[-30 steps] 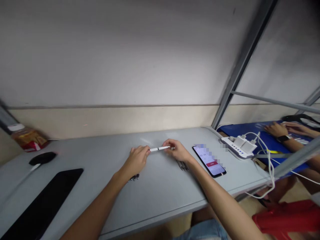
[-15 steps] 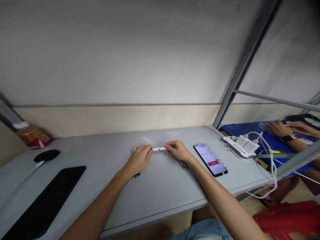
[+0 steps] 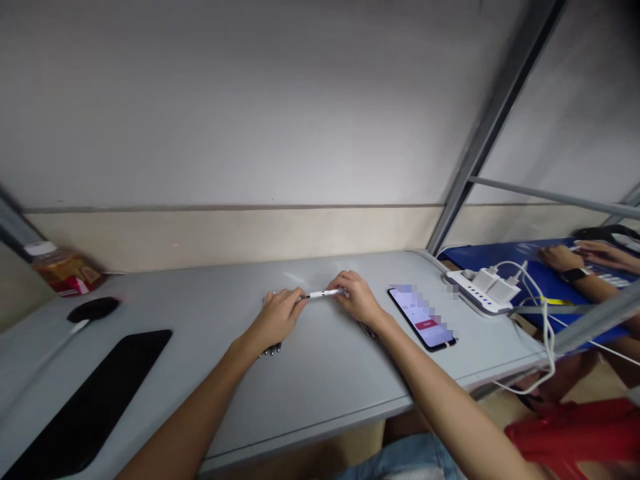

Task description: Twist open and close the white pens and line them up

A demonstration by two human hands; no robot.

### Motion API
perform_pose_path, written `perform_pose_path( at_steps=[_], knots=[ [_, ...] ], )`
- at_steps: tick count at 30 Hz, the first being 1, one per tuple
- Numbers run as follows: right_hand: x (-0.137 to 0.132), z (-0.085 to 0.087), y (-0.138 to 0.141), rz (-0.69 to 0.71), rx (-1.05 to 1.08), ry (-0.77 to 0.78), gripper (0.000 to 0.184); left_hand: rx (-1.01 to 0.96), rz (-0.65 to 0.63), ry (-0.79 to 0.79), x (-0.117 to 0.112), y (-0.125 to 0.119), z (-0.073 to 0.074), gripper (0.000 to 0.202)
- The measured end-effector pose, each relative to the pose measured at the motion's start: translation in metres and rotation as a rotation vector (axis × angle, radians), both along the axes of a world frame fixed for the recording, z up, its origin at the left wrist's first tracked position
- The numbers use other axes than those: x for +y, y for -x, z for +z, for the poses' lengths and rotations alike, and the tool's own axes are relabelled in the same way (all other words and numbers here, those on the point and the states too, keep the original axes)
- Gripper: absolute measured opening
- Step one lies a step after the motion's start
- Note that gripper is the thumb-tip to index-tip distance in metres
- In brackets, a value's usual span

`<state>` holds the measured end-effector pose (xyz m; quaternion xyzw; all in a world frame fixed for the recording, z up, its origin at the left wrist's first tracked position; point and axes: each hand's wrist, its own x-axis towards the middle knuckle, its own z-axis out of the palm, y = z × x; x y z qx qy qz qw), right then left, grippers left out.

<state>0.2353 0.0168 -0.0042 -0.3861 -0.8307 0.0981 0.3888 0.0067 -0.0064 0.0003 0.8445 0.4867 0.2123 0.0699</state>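
Note:
A slim white pen [image 3: 323,293] spans the gap between my two hands, roughly level above the grey desk [image 3: 310,393]. My left hand [image 3: 281,317] is closed on its left end, where a short dark stretch shows beside the fingertips. The fingers of my right hand [image 3: 356,297] pinch its right end, which looks partly see-through. Several pen-like sticks with shiny tips [image 3: 273,349] lie under my left hand, mostly hidden. Beneath my right wrist a few more thin pieces [image 3: 367,329] peek out, too covered to identify.
A lit phone [image 3: 423,319] lies right of my right hand, near a white power strip [image 3: 477,292] with plugs and cables. At left are a black mat [image 3: 95,407], a dark round pad [image 3: 93,309] and a bottle [image 3: 65,270]. Another person's hands [image 3: 560,257] work at far right.
My right hand has shifted slightly up and right along the pen. More of the pen now shows between my hands, including a dark part by my left fingers.

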Motion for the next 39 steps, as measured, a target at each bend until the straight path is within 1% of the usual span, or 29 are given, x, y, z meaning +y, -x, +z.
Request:
perform_pose_path(
  at_steps=[7, 10, 13, 16, 19, 22, 26, 31, 34, 37, 39],
  knots=[
    [0.006, -0.004, -0.014, -0.137, -0.067, -0.001, 0.025, -0.027, 0.008, -0.032, 0.001, 0.004, 0.001, 0.035],
    [0.01, -0.004, -0.02, -0.207, -0.081, 0.001, 0.026, -0.01, 0.065, -0.036, 0.003, 0.006, 0.002, 0.035],
    [0.012, -0.002, -0.024, -0.234, -0.079, 0.003, 0.024, 0.013, 0.105, -0.046, 0.006, 0.007, 0.001, 0.033],
    [0.012, -0.001, -0.025, -0.207, -0.069, 0.01, 0.023, 0.018, 0.106, -0.065, 0.006, 0.007, 0.0, 0.031],
    [0.01, 0.0, -0.023, -0.14, -0.061, 0.016, 0.024, 0.014, 0.09, -0.062, 0.004, 0.005, 0.0, 0.031],
    [0.007, -0.001, -0.017, -0.075, -0.048, 0.016, 0.024, 0.024, 0.065, -0.038, 0.001, 0.002, 0.001, 0.031],
    [0.005, -0.005, -0.007, 0.004, -0.021, 0.02, 0.023, -0.013, 0.053, -0.017, -0.001, -0.001, 0.0, 0.031],
    [0.002, -0.002, 0.0, 0.046, 0.067, 0.043, 0.019, 0.006, 0.028, -0.002, 0.0, 0.001, -0.005, 0.033],
    [0.0, 0.001, 0.0, 0.077, 0.123, 0.102, 0.018, 0.022, 0.008, -0.01, 0.001, 0.001, -0.006, 0.033],
    [-0.001, 0.003, -0.002, 0.108, 0.152, 0.242, 0.019, 0.024, -0.001, -0.027, 0.001, 0.0, -0.004, 0.032],
    [-0.002, 0.003, -0.003, 0.134, 0.155, 0.365, 0.034, 0.01, -0.007, -0.045, 0.001, 0.0, -0.002, 0.031]
  ],
)
